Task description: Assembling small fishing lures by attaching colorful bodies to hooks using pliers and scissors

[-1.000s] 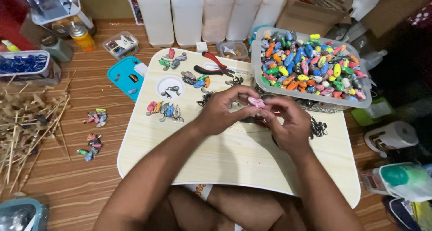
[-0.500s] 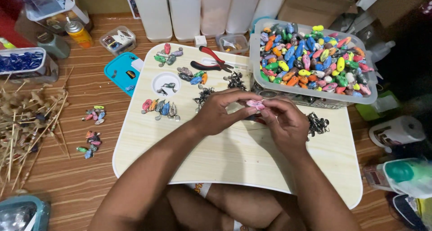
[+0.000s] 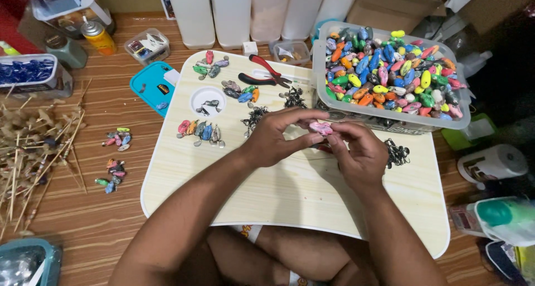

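Note:
Both hands meet over the middle of a pale wooden lap table. My left hand and my right hand pinch a small pink oval lure body between their fingertips. Right behind them stands a clear plastic tub full of several coloured oval lure bodies. Small dark piles of metal hooks lie beside my right hand and near my left hand. Finished coloured lures lie in a row on the table's left part.
Red-handled pliers lie at the table's far edge. A teal box, white containers, a spray can, wooden sticks and small lure clusters sit on the wooden floor at the left. Bottles stand at the right.
The view has shifted slightly. My hands stay together over the table, still working the pink lure body between the fingertips.

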